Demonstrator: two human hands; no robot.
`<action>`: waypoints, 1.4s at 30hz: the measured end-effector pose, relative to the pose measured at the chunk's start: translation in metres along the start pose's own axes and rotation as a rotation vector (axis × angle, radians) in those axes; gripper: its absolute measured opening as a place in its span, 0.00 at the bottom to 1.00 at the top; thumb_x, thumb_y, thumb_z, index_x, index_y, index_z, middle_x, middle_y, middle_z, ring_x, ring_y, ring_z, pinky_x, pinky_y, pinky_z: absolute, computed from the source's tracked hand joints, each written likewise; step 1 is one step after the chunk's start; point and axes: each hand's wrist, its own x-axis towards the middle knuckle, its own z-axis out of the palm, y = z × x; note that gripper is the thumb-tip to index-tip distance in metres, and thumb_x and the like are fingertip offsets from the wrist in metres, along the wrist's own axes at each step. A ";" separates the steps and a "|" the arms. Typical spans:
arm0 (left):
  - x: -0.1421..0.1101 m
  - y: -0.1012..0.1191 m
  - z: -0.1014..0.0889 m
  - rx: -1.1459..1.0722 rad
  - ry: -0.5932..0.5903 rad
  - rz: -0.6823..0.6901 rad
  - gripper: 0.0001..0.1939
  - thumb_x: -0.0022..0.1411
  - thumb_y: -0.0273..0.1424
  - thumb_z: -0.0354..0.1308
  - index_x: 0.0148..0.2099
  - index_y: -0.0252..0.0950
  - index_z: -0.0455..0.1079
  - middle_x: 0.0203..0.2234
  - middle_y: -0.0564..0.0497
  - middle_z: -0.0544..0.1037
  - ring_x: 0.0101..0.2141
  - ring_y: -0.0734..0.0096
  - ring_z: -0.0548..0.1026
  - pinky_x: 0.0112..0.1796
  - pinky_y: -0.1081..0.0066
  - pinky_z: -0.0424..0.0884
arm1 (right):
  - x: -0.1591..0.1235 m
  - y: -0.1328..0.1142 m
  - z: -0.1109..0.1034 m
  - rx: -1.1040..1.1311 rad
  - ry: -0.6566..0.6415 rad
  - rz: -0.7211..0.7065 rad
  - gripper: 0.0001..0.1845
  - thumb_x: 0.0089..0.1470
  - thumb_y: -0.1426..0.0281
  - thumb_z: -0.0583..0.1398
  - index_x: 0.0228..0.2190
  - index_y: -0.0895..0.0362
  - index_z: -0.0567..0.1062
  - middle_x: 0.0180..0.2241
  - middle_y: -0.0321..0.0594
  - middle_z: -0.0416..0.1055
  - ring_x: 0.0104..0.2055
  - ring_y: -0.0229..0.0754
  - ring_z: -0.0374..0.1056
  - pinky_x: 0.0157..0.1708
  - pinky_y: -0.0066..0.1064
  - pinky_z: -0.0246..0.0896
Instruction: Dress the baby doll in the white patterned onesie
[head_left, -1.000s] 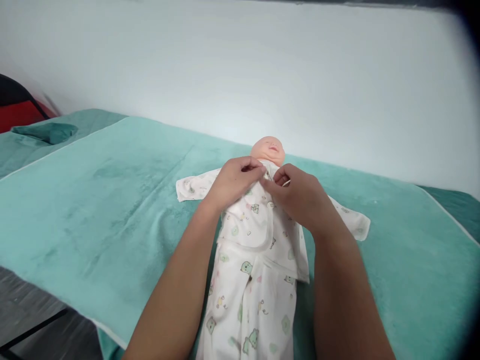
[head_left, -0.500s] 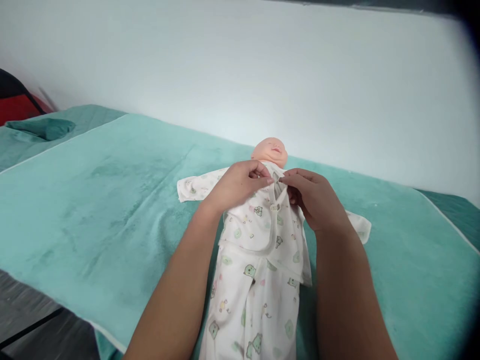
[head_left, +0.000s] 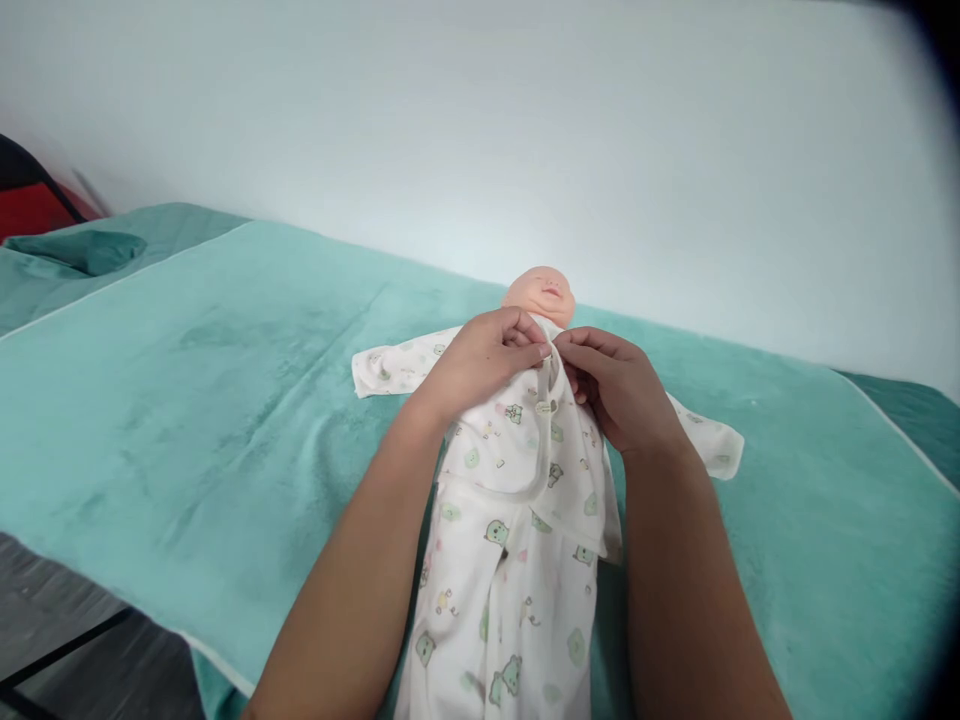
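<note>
On the green blanket (head_left: 225,400) I have the doll (head_left: 538,292) lying face up, head toward 12 o'clock and legs toward 6, in a patterned shirt (head_left: 487,455) over matching bottoms (head_left: 517,620). My left hand (head_left: 491,355) at the shirt's 11 o'clock and right hand (head_left: 626,390) at its 2 o'clock each seem to pinch a neckline edge, just above a small fastener (head_left: 547,407). I judge this step as working the neck closure, fastening or unfastening I can't tell; the next move calls for steady, aligned fingertips.
</note>
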 end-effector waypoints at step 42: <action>-0.015 0.014 -0.032 0.207 -0.412 -0.055 0.11 0.55 0.39 0.65 0.35 0.37 0.77 0.27 0.54 0.76 0.27 0.76 0.70 0.27 0.74 0.63 | -0.080 0.026 0.019 -0.704 0.167 -0.504 0.03 0.57 0.71 0.62 0.34 0.53 0.72 0.35 0.32 0.65 0.31 0.34 0.60 0.31 0.29 0.57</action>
